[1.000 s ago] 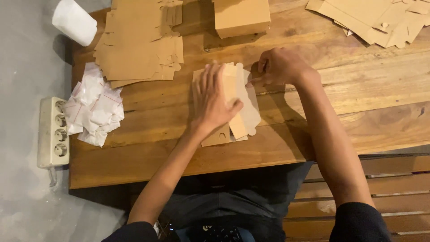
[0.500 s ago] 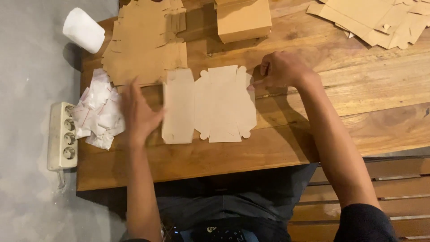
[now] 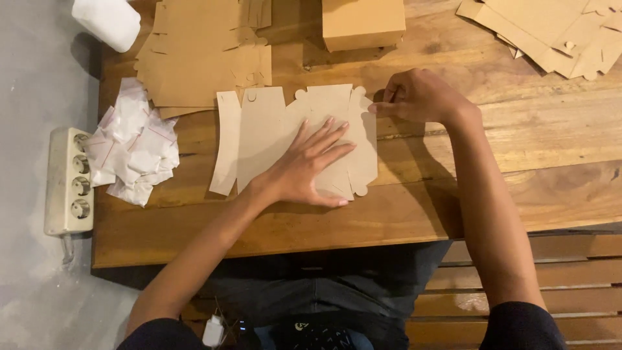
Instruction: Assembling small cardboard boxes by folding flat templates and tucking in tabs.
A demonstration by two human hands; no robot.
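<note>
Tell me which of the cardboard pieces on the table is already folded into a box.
The closed brown box at the table's far edge, above the hands. The sheet under the left hand and both stacks lie flat.

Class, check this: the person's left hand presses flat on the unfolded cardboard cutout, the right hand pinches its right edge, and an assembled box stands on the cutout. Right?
Not quite. In the head view the assembled box stands on the table beyond the cardboard cutout, not on it. The left hand and right hand are as stated.
</note>
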